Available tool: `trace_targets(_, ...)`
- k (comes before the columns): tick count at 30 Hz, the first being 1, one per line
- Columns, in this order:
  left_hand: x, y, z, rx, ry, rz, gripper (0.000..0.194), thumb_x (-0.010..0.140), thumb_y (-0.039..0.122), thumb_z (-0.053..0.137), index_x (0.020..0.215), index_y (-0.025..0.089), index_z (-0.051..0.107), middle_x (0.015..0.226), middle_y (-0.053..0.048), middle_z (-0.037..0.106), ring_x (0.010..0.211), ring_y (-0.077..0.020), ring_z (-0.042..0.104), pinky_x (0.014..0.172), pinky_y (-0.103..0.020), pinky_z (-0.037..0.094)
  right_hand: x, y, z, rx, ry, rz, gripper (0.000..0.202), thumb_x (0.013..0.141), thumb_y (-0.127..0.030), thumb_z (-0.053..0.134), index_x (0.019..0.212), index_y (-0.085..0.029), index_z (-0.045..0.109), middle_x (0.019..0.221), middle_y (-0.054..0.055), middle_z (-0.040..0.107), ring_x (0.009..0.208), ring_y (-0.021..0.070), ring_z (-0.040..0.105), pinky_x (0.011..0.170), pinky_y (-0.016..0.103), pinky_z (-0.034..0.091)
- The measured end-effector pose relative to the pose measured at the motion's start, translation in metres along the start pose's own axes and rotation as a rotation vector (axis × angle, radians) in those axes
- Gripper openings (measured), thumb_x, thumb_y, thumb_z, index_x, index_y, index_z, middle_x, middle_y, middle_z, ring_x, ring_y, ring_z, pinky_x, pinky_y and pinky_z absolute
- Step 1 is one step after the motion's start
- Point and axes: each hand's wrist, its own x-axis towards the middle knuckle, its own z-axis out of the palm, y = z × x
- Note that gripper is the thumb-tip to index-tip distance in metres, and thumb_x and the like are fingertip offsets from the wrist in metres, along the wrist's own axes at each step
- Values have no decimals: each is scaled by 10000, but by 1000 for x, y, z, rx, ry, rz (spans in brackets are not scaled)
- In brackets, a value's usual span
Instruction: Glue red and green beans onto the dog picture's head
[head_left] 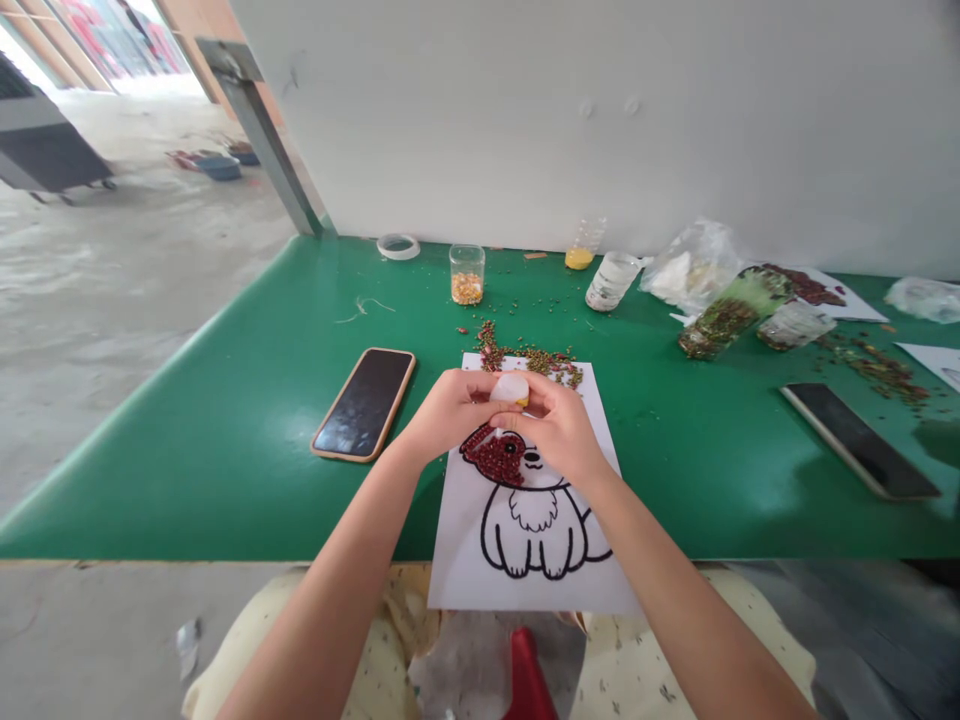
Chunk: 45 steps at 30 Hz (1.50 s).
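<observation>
My left hand [459, 412] and my right hand [556, 420] meet over the upper part of a white sheet [461, 560]. Between them is a small white container [511, 388] with a bit of yellow at its lower right; the fingers of both hands are closed round it. The sheet bears a black outline drawing of a puppy [534, 530]. Dark red beans [499, 458] cover the left side of the puppy's head. Loose green and red beans [544, 362] lie across the sheet's top edge, just beyond my hands.
A phone [364, 404] lies left of the sheet, another phone [859, 440] far right. Behind stand a cup of corn kernels [467, 278], a yellow-capped bottle [580, 257], a white cup [613, 281] and a green bottle [731, 312]. A plastic bag [694, 268] sits near the wall.
</observation>
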Motion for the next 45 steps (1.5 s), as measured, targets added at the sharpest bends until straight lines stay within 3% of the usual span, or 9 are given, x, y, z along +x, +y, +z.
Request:
trace_targets(22,1,2,0,27,2,-3,142,728,225,612,688,100,665,708,-35,637,665,-129,544,614,-239,420,1,-3,2,35,30,30,414,618,-324,785,991,-209,648,918,33,699,871,204,656,792,341,532)
trace_targets(28,2,0,1,-20,9,-32,176,728,267,640,776,104,686,727,-46,652,671,-135,555,618,-248,435,1,-4,2,11,36,39,415,614,-343,782,983,-205,651,907,38,699,867,210,655,787,349,533)
trace_targets(45,2,2,0,-9,-3,-47,169,727,266,632,750,107,682,716,-32,644,674,-135,559,626,-245,439,2,-7,0,27,24,46,409,614,-328,776,980,-203,645,917,37,699,861,206,654,774,340,531)
